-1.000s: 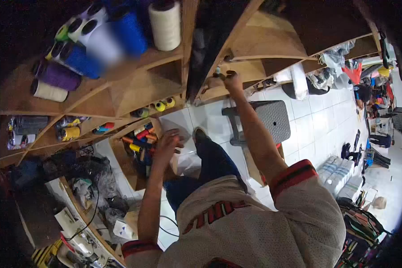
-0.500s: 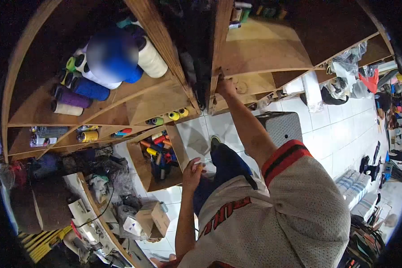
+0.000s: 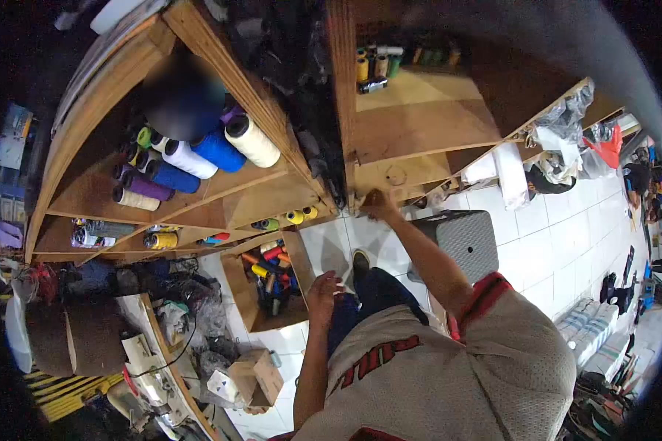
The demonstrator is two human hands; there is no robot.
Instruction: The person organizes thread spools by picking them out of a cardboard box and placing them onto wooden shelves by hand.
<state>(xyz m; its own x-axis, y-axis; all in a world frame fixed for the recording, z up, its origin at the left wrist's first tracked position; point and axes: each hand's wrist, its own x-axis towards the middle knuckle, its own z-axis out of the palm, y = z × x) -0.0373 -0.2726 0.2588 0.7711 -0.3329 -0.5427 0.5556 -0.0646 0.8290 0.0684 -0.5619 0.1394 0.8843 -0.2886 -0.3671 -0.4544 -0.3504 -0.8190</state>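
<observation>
My right hand (image 3: 379, 206) is stretched out to the lower end of a wooden shelf unit (image 3: 343, 110), by the foot of its upright. Its fingers are dark and small in the view, so their grip cannot be made out. Close to my thigh, my left hand (image 3: 325, 298) is raised with its fingers curled together. A small pale bit shows at its fingertips, too small to name. Below and left of that hand stands an open wooden box (image 3: 240, 298) with several colourful thread spools (image 3: 272, 253) in it.
Large thread cones (image 3: 251, 141) stand in the left shelf; smaller spools (image 3: 382, 66) sit high in the right one. A grey woven-pattern stool (image 3: 469, 242) is beside my right arm. A cardboard box (image 3: 261, 375) and a sewing machine (image 3: 151, 375) are lower left.
My right hand has moved down along the shelf upright, from a higher shelf edge to the lower end. My left hand stays by my thigh. The view has shifted slightly.
</observation>
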